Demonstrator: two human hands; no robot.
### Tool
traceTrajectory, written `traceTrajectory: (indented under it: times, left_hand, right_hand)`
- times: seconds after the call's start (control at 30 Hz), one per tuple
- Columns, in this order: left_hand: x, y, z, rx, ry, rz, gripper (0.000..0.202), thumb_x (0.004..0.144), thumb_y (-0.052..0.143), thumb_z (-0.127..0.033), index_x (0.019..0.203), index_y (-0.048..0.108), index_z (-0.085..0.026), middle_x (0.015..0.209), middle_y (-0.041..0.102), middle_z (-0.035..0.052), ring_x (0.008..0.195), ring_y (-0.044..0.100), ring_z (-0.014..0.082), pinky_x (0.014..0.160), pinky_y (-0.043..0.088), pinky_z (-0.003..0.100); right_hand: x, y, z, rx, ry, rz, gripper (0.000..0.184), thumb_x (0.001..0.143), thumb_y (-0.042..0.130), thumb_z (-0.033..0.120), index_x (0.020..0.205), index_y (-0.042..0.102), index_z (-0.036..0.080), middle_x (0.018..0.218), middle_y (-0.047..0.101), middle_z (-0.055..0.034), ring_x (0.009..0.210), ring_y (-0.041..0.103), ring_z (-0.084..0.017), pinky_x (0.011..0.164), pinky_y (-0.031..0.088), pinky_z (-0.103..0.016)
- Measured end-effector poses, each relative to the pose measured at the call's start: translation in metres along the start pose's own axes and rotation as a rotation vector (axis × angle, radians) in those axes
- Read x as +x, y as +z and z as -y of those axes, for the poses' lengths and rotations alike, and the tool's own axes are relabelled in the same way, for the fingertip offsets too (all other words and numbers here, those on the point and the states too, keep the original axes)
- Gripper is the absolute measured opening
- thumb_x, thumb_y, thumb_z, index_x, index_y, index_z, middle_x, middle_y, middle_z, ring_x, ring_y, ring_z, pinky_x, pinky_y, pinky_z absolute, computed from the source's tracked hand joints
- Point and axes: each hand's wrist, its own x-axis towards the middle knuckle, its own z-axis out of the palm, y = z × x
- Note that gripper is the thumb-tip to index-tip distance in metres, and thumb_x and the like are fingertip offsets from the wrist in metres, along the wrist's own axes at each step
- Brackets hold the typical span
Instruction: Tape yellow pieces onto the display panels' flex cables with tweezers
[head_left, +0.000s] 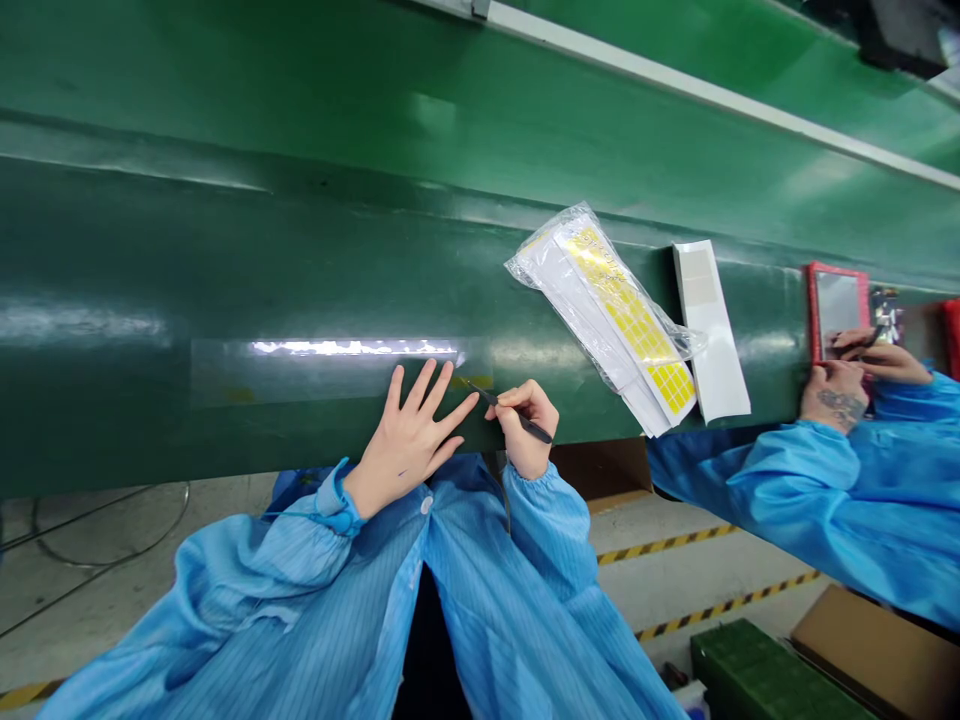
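My left hand [411, 437] lies flat on the green work surface [112, 420] with its fingers spread. Its fingertips rest at the right part of a clear, see-through strip [322, 383], which has a bright glare along it and small yellow patches near its ends. In my right hand [529, 422] is a pair of black, fine-pointed tweezers [535, 428]. Their tip points left, close to the yellow patch [481, 382] at the strip's right end, just beyond my left index finger. Whether the tip touches the patch I cannot tell.
Right of my hands lies a clear plastic bag [551, 250] with white sheets and a yellow label sheet [637, 325]. Beside it is a white card [716, 345]. A co-worker's hands [836, 395] work at a red-framed piece [813, 310]. Cartons [881, 650] stand below.
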Motion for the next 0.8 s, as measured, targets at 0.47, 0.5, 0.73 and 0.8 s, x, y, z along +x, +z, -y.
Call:
traceTrajectory:
  times: [0.47,0.5,0.73,0.8]
  left_hand:
    - [-0.002,-0.002,0.001,-0.027,0.021,-0.063,0.045,0.099,0.055,-0.030,0.141,0.053,-0.016,0.158,0.032,0.0216,0.150,0.021,0.0383,0.119,0.017,0.068]
    - [-0.002,-0.002,0.002,-0.037,0.019,-0.076,0.040,0.099,0.052,-0.026,0.137,0.056,-0.014,0.156,0.035,0.0218,0.149,0.024,0.0365,0.120,0.017,0.067]
    - [-0.002,0.002,0.001,-0.098,-0.102,-0.201,0.038,0.099,0.046,-0.015,0.137,0.051,-0.011,0.152,0.045,0.0176,0.146,0.034,0.0279,0.123,0.019,0.061]
    - [-0.002,0.002,0.001,-0.087,-0.117,-0.199,0.042,0.099,0.046,-0.014,0.141,0.048,-0.011,0.152,0.045,0.0157,0.146,0.034,0.0281,0.123,0.018,0.061]
  right_hand:
    - [0.026,-0.005,0.017,0.369,0.008,-0.115,0.017,0.069,0.054,0.024,0.070,0.037,0.022,0.052,0.057,0.0039,0.034,0.022,-0.004,0.036,0.014,-0.016]
    - [0.031,-0.007,0.016,0.393,0.028,-0.134,0.020,0.068,0.054,0.026,0.070,0.034,0.022,0.051,0.055,0.0047,0.034,0.019,-0.004,0.036,0.013,-0.016]
    - [0.048,-0.018,0.008,0.563,0.174,-0.153,0.040,0.062,0.058,0.032,0.070,0.020,0.022,0.043,0.035,0.0096,0.039,0.013,-0.006,0.037,0.014,-0.017]
    - [0.047,-0.018,0.007,0.570,0.179,-0.136,0.040,0.064,0.058,0.032,0.071,0.020,0.022,0.044,0.037,0.0092,0.039,0.013,-0.006,0.037,0.014,-0.017]
